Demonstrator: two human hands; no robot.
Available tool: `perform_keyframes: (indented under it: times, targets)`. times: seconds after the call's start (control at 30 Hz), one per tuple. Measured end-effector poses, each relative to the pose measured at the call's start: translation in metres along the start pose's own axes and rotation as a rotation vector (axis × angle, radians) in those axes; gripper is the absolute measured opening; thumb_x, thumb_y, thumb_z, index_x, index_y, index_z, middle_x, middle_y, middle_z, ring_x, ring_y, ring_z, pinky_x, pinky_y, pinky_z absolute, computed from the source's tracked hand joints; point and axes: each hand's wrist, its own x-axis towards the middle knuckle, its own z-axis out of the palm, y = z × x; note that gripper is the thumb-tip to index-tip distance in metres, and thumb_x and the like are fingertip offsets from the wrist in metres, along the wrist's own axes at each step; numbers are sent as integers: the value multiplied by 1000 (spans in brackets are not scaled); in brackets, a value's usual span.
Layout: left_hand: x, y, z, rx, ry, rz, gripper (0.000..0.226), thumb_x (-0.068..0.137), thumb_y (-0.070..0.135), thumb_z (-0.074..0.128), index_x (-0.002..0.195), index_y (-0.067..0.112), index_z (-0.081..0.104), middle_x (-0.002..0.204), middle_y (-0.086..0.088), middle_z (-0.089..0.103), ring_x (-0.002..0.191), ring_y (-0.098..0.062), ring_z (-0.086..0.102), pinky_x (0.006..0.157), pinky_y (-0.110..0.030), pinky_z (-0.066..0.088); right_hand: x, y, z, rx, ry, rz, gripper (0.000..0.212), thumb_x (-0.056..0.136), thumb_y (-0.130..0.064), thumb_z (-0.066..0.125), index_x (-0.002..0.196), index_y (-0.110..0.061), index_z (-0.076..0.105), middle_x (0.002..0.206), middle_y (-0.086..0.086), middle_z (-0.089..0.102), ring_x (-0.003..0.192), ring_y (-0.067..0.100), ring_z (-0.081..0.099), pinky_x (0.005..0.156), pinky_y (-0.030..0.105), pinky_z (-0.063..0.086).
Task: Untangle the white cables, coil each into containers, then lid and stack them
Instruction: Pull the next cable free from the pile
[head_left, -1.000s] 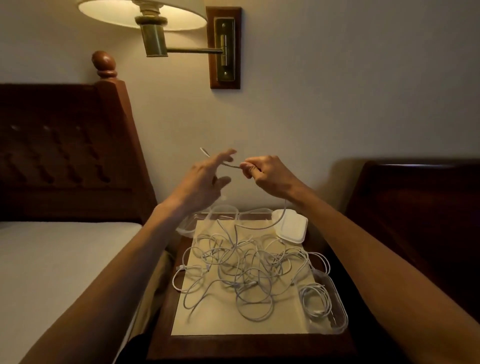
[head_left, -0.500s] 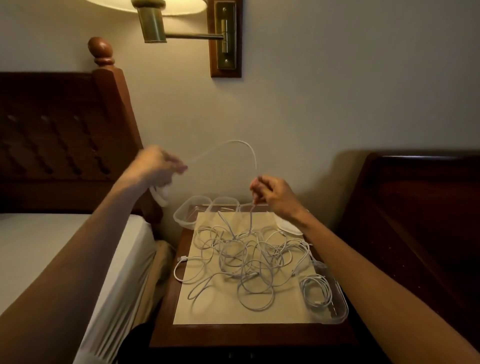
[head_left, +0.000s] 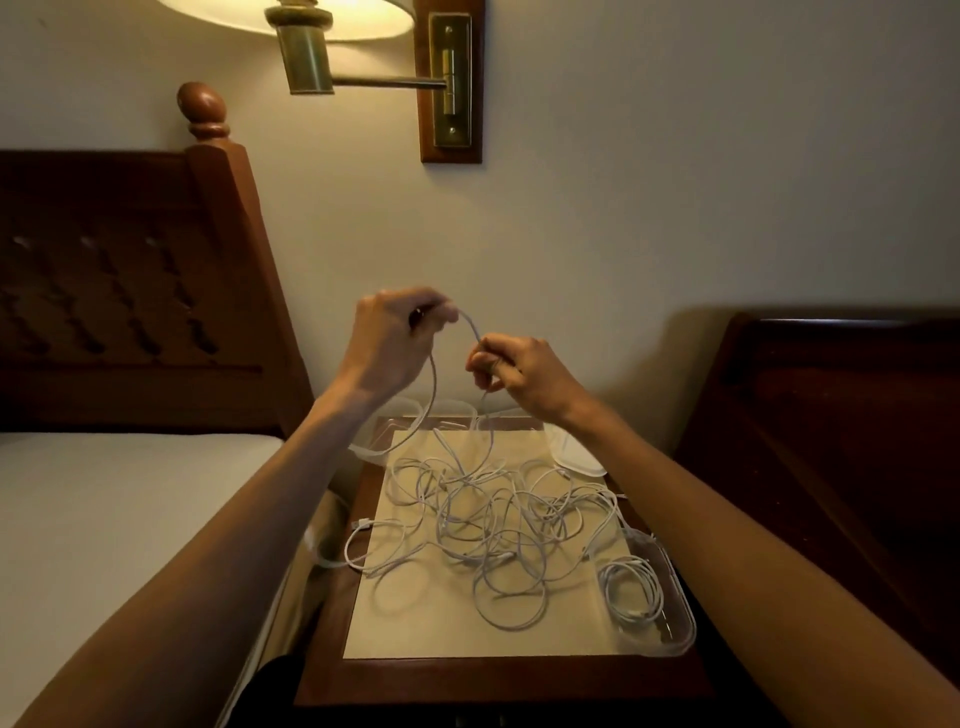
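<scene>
A tangle of white cables (head_left: 483, 530) lies spread over the nightstand's beige top. One white cable (head_left: 470, 325) rises out of it between my hands. My left hand (head_left: 395, 338) grips that cable, a loop hanging from it down to the pile. My right hand (head_left: 519, 371) pinches the same cable just to the right, a short arch joining both hands. A clear container (head_left: 675, 631) at the front right holds one coiled cable (head_left: 631, 590). Empty clear containers (head_left: 371, 449) stand at the back; a white lid (head_left: 582, 462) lies at the back right.
The nightstand (head_left: 498, 680) stands between a bed (head_left: 104, 519) with a dark headboard on the left and dark wooden furniture (head_left: 857, 441) on the right. A wall lamp (head_left: 311, 47) hangs above.
My left hand has swung back from the far left to just beside my right hand, folding the long arch of cable into a short one with a hanging loop. Both hands stand higher.
</scene>
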Motion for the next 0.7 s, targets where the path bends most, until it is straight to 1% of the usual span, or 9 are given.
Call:
perform_keyframes:
  times: [0.1, 0.23, 0.3, 0.37, 0.4, 0.47, 0.53, 0.6, 0.7]
  targets:
    - [18, 16, -21, -134, 243, -35, 16, 96, 22, 58, 94, 16, 72, 73, 13, 61, 60, 3, 54, 61, -17, 46, -23, 30, 34, 28, -49, 114, 21, 101, -10, 48, 89, -5, 65, 78, 10, 70, 68, 15, 64, 69, 26, 52]
    - [15, 4, -33, -111, 245, -141, 16, 95, 24, 59, 86, 21, 71, 70, 14, 62, 61, -6, 56, 59, -25, 46, -34, 45, 52, 180, -35, 290, 26, 103, -10, 41, 89, -2, 63, 73, 11, 69, 65, 18, 63, 67, 32, 53]
    - [1, -14, -31, -7, 57, -361, 19, 96, 19, 58, 82, 21, 71, 74, 6, 66, 62, -10, 58, 57, -24, 45, -20, 38, 41, 262, 93, 329, 25, 102, -11, 45, 86, -5, 64, 68, 10, 66, 62, 23, 64, 65, 38, 55]
    - [-18, -28, -31, 193, -341, -625, 18, 97, 11, 55, 105, 13, 71, 101, -6, 70, 64, -12, 62, 54, -22, 48, -7, 29, 22, 280, 188, 327, 25, 102, -14, 48, 85, -7, 65, 65, 8, 64, 58, 22, 62, 64, 40, 56]
    - [-24, -32, -32, 261, -472, -696, 28, 96, 4, 53, 121, 9, 65, 119, -10, 66, 69, -13, 66, 56, -21, 52, -2, 26, 14, 259, 189, 310, 25, 102, -16, 48, 87, -7, 66, 64, 6, 62, 57, 19, 61, 63, 37, 55]
    - [-25, -30, -32, 277, -447, -647, 50, 90, -4, 51, 138, 10, 50, 139, -12, 54, 101, -24, 66, 83, -34, 56, 3, 20, 4, 189, 130, 267, 27, 102, -20, 49, 90, -6, 68, 63, 5, 60, 57, 17, 59, 60, 32, 53]
    - [-18, -15, -28, 230, -236, -470, 58, 85, 0, 54, 141, 15, 48, 141, -9, 52, 123, -27, 54, 106, -39, 43, 6, 14, 1, 129, 89, 234, 26, 101, -21, 50, 89, -7, 69, 63, 5, 60, 56, 16, 59, 57, 27, 52]
    - [-11, -4, -17, 191, -150, -321, 57, 88, 8, 58, 143, 20, 46, 142, -4, 51, 126, -26, 50, 108, -37, 38, 7, 9, 1, 91, 68, 203, 26, 101, -20, 51, 89, -5, 69, 63, 6, 61, 55, 15, 58, 55, 22, 50]
    - [-13, -5, 13, 207, -393, -161, 57, 96, 16, 57, 148, 24, 36, 145, -3, 48, 114, -26, 58, 101, -36, 42, 8, 4, 0, 57, 0, 181, 26, 100, -17, 51, 89, -3, 69, 65, 10, 62, 56, 16, 57, 53, 19, 47]
